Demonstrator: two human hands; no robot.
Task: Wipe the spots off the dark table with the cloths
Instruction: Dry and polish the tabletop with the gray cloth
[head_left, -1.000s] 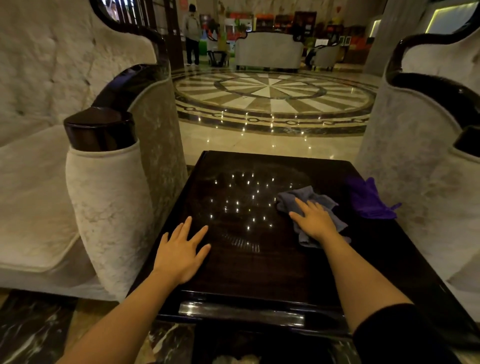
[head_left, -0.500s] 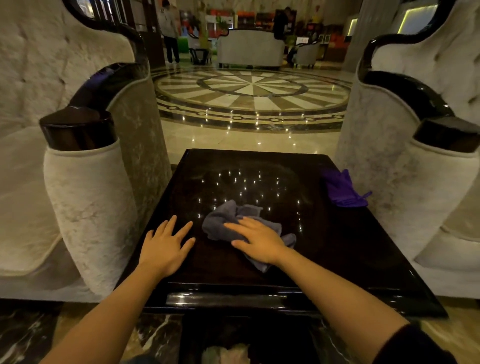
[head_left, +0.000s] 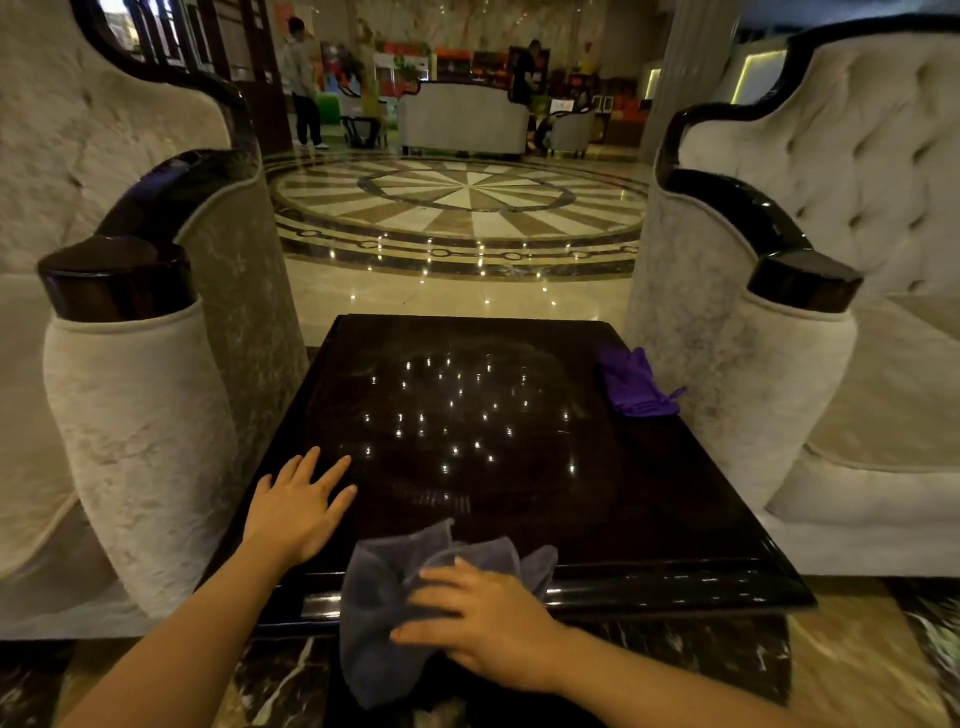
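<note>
One dark, glossy worktop (head_left: 649, 493) stands between two pale upholstered armchairs, one armchair on the left (head_left: 140, 415) and one armchair on the right (head_left: 727, 374), each with black lacquered trim on its arm. The worktop's polished surface reflects a scatter of small ceiling lights, and faint smeared arcs show in the sheen around them.

Two cloths are in view. The grey cloth (head_left: 384, 597) lies bunched at the near edge of the worktop, part of it on the surface and part hanging over the front rim toward the marble floor. The right hand (head_left: 483, 623) presses down on it with fingers spread and slightly curled over the fabric, the palm covering the cloth's right half right at the rim. The purple cloth (head_left: 634, 387) lies crumpled by the far right edge of the worktop, close against the right armchair and well apart from both hands.

The left hand (head_left: 296, 504) rests flat and empty on the near left part of the worktop, fingers extended and fanned, palm down, just beside the grey cloth but not touching it.

Beyond the worktop, the marble floor carries one large circular sunburst inlay (head_left: 467, 192). Farther back stand more pale seats, and two people are visible in the distance, one at the left and one near the middle.
</note>
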